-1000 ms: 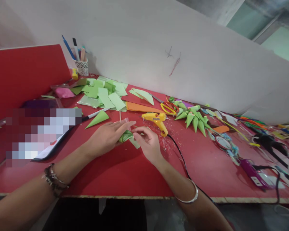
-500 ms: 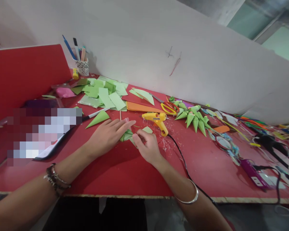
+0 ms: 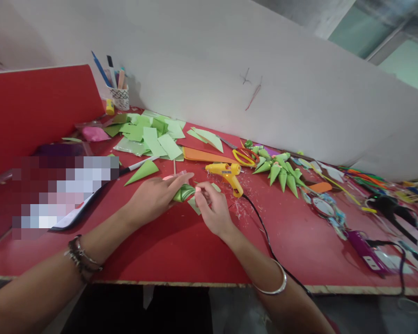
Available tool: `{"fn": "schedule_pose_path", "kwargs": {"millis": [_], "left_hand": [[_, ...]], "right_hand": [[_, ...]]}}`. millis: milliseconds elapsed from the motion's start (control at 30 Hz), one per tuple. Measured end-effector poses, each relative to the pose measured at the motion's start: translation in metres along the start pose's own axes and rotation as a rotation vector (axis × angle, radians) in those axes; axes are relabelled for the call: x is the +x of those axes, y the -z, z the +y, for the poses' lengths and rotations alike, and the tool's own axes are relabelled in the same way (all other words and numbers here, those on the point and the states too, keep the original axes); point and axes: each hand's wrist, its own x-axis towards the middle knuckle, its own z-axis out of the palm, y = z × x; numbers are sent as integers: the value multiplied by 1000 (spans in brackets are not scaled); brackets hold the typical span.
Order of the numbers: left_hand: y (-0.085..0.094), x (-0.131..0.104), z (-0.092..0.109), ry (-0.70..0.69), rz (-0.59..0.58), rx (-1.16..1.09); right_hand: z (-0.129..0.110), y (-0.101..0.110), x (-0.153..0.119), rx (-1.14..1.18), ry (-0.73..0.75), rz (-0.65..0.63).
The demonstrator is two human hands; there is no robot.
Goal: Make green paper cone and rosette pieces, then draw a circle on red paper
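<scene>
My left hand (image 3: 155, 197) is closed around a small piece of rolled green paper (image 3: 184, 193), whose curled layers show between my two hands. My right hand (image 3: 214, 206) pinches the near right end of that same roll. Something pink peeks out by my left fingers; I cannot tell what it is. Under my right fingers lies a flat pale green paper piece (image 3: 194, 205), partly covered. A finished-looking green paper cone (image 3: 142, 172) rests beyond my left wrist, and a yellow glue gun (image 3: 226, 171) lies just past my right hand.
Loose green paper sheets (image 3: 149, 134) are heaped at the back left. A spiky cluster of green cones (image 3: 280, 171) and scissors (image 3: 245, 157) lie back right. The glue gun's black cord (image 3: 261, 222) runs off the near edge. A phone-like device (image 3: 80, 208) sits left, a purple power strip (image 3: 367, 250) right.
The green paper between my hands is now curled into a tighter roll with its layers showing. My left fingers have drawn in around it; my right hand has barely moved.
</scene>
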Motion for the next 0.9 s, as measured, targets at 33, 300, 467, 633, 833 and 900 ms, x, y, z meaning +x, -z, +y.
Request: {"fn": "schedule_pose_path", "kwargs": {"millis": [33,300,467,633,833,900], "left_hand": [[0,0,0,20,-23,16],[-1,0,0,-37,-77,64],[0,1,0,-8,-83,7],[-5,0,-1,-3,-93,14],[-4,0,0,57,-141,-30],[-4,1,0,79,-152,-35]], "right_hand": [[0,0,0,-20,1,-4],[3,1,0,-156,42,-26],[2,2,1,-136,64,89],[3,2,4,-252,136,51],[2,1,3,-175,47,45],[1,2,3,-211,63,36]]}}
